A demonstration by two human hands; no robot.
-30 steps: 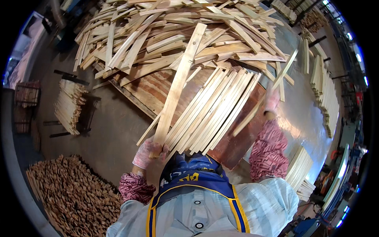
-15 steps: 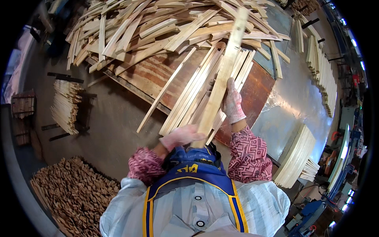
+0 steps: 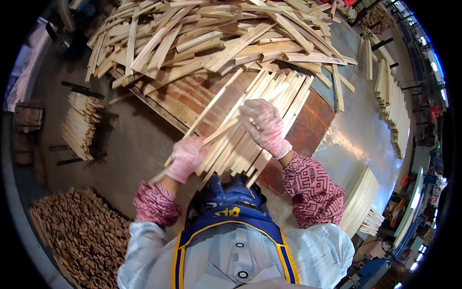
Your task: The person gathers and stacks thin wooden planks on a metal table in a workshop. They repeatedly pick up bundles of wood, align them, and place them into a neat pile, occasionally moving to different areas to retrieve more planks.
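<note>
Fanned across the reddish-brown tabletop [image 3: 313, 120], just ahead of the apron: a bundle of pale wooden slats [image 3: 255, 120], too overlapped for an exact count, roughly a dozen or more. Pinched in the left hand [image 3: 185, 158], gloved in pink knit: one thin slat [image 3: 211, 108], lying slantwise over the bundle's near ends. Pressed flat on the bundle's upper face: the right hand [image 3: 262, 123], fingers spread, palm down, not closed round anything that can be made out.

Likely trouble from here, as a judgement only: near ends of the bundle overhanging the tabletop edge, so a slack press could let several slide off toward the floor; the fan already uneven, so a sideways push could skew it further and jam the single slat; thin stock, hence splinters or a snapped piece under a hard lever; gloves liable to snag on rough grain.

Beyond the bundle: one large loose heap of slats [image 3: 216, 43], far too many to count, sprawled over the far half of the tabletop. Left of it, one neat stack of short slats [image 3: 79, 125]. Lower left, one mound of small brown offcuts [image 3: 67, 236]. To the right, two tidy stacks [image 3: 392, 108], [image 3: 361, 202]. Hands: two.
</note>
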